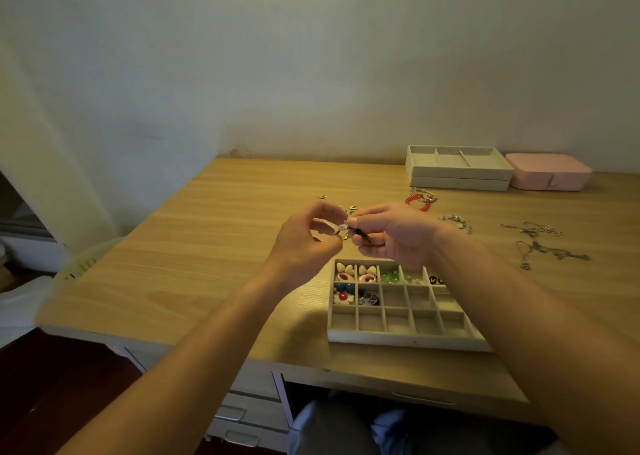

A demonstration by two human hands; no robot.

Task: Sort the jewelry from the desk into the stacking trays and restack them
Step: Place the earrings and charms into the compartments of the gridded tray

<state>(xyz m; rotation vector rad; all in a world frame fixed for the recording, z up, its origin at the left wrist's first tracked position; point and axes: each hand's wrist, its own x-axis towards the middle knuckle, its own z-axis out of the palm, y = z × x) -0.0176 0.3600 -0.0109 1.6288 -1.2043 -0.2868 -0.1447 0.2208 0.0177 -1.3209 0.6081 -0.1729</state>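
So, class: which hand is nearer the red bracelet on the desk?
Right. The right hand is just in front of the red bracelet; the left hand is farther away, to its left.

Far right, by the pale wall: closed pink case. Near, low, left of centre: grey drawer unit with bar handles. Left: pale slatted plastic object, white cloth, dark red floor.
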